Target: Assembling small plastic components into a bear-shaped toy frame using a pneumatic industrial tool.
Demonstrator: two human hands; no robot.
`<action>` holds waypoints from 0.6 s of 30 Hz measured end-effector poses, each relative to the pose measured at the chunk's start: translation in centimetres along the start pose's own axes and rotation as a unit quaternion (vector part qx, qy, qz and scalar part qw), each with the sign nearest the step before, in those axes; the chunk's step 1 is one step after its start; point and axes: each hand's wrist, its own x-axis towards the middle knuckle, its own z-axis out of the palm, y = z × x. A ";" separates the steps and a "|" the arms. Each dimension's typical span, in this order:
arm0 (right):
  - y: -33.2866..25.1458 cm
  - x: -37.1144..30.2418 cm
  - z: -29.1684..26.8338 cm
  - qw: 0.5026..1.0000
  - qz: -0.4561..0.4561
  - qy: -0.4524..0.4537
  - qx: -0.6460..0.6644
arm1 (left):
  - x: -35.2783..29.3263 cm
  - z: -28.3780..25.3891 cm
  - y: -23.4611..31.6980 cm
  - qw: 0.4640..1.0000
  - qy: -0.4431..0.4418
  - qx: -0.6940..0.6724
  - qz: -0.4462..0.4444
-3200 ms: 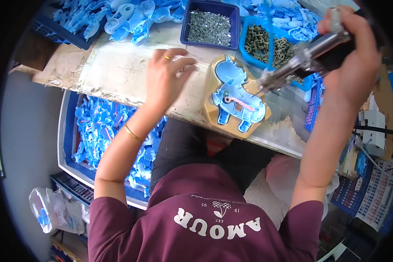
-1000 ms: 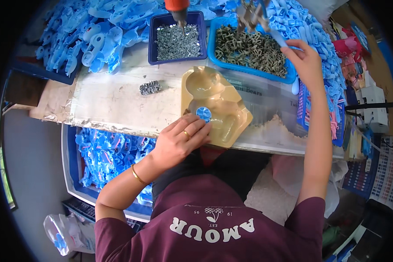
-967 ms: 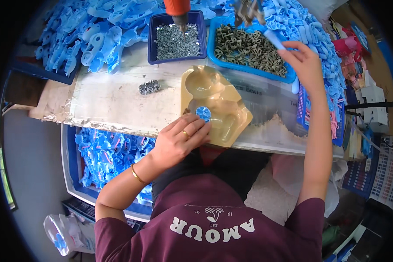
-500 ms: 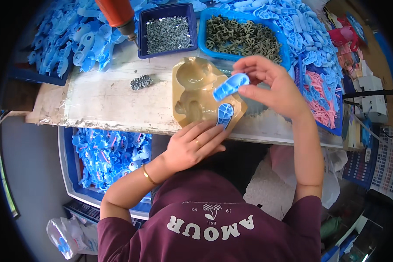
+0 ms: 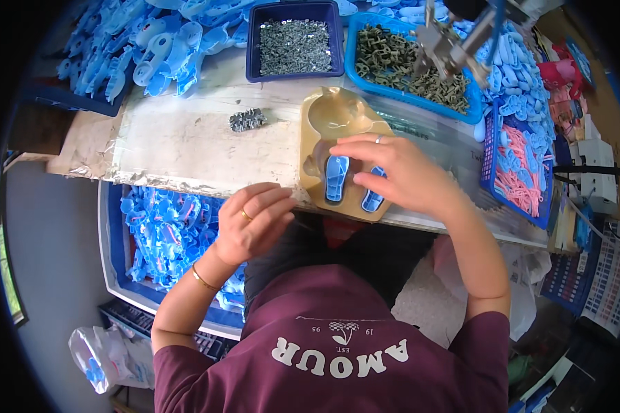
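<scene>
A tan moulded jig with rounded hollows lies near the table's front edge. Two blue foot-shaped plastic pieces sit in its lower hollows, ribbed sides up: the left piece and the right piece. My right hand reaches over the jig, thumb and fingers apart beside the left piece; whether a fingertip touches it I cannot tell. My left hand hovers off the jig's left side, fingers loosely bent and holding nothing visible.
Behind the jig stand a dark blue tray of small metal parts and a light blue tray of brownish metal clips. A clump of screws lies to the left. A metal fixture hangs at top right. A basket of pink pieces stands right.
The blue piece from my right hand now sits in the jig's left hollow. My left hand has moved left off the jig. The orange power driver has left view; a metal fixture appears.
</scene>
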 end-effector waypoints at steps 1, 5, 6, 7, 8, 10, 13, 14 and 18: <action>0.0 0.2 -0.2 0.999 0.025 -0.025 0.021 | 0.0 0.0 -0.3 1.000 0.001 -0.001 -0.001; -0.4 0.6 0.5 0.998 0.047 -0.030 0.016 | 0.1 0.2 -0.7 1.000 0.009 -0.014 -0.014; -0.8 0.6 1.1 0.998 0.047 -0.029 0.016 | 0.2 0.3 -0.8 1.000 0.007 -0.013 -0.012; -1.2 0.3 1.6 0.998 0.042 0.002 -0.039 | 0.4 0.5 -0.8 1.000 0.006 -0.014 -0.007; -1.5 0.2 2.0 0.994 0.038 0.034 -0.093 | 0.6 0.6 -0.8 1.000 0.007 -0.016 -0.004; -1.1 -0.1 2.7 0.995 0.055 0.059 -0.053 | 1.2 0.8 -0.5 1.000 0.009 -0.020 0.003; -1.4 -0.7 1.9 0.994 0.075 0.082 0.014 | 2.0 1.4 -0.3 1.000 0.010 -0.027 0.011; -1.3 -1.1 1.2 0.993 0.078 0.076 0.043 | 2.1 2.0 -0.5 0.999 0.024 -0.026 0.024; -2.9 -5.2 -3.3 0.956 0.168 0.096 0.221 | 2.0 1.8 -0.4 1.000 0.007 -0.028 -0.009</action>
